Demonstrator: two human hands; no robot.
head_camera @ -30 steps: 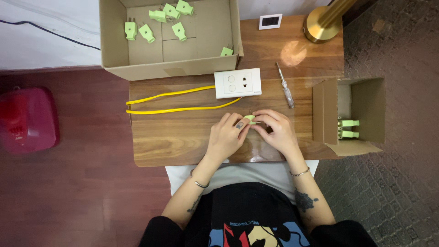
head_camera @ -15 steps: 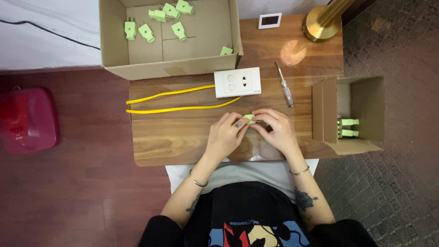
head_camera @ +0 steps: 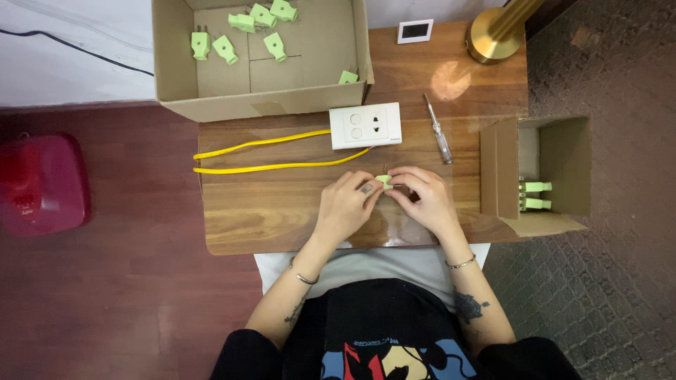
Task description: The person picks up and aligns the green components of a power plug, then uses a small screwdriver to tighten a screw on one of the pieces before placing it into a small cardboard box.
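Both of my hands meet over the middle of the wooden table (head_camera: 267, 211). My left hand (head_camera: 346, 205) and my right hand (head_camera: 422, 199) pinch a small light-green plug (head_camera: 384, 181) between their fingertips. Most of the plug is hidden by my fingers. Just beyond my hands lies a white socket plate (head_camera: 365, 125) with two yellow wires (head_camera: 260, 156) running off to the left. A small screwdriver (head_camera: 438, 131) with a clear handle lies to the right of the socket plate.
A large open cardboard box (head_camera: 176, 84) at the back left holds several green plugs (head_camera: 227, 49). A smaller open box (head_camera: 563, 169) at the right edge holds two green plugs (head_camera: 535, 195). A brass lamp base (head_camera: 495, 41) and a small white frame (head_camera: 415, 31) stand at the back. A red object (head_camera: 42, 184) sits on the floor, left.
My fingers have shifted slightly around the green plug; the hands stay in the same place. Nothing else has moved.
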